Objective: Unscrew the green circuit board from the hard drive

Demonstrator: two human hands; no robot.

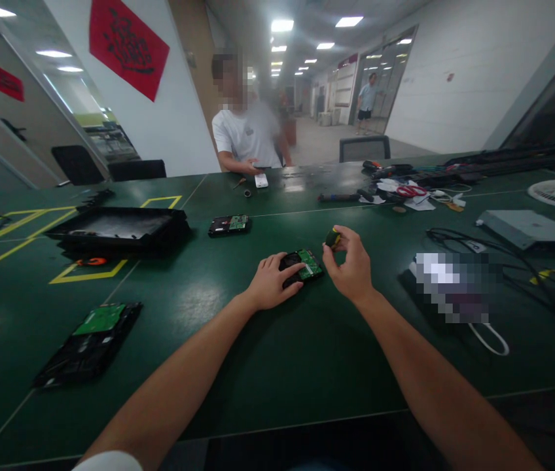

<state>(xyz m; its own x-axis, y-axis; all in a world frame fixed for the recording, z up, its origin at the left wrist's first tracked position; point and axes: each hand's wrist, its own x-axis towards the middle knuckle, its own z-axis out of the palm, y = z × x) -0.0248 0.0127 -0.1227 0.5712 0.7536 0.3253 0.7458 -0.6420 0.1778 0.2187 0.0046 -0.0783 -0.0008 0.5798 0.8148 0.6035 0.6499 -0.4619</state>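
Note:
My left hand (271, 282) holds a hard drive (311, 264) down on the green table, its index finger across the top and its thumb by the near edge. The drive lies with its green circuit board up, and the hand covers part of it. Just right of the drive, my right hand (352, 265) is closed on a small screwdriver (332, 237) with a dark green and yellow handle, pinched between thumb and fingers. I cannot make out its shaft. Another hard drive (229, 226) lies farther back. A third one (93, 343) rests at the front left, board up.
A black open case (120, 226) stands at the left. To the right are a blurred object (449, 288), cables (518, 261) and a grey metal box (533, 229). Tools and papers (400, 190) lie at the back right. A person (248, 140) across the table holds a phone (261, 180).

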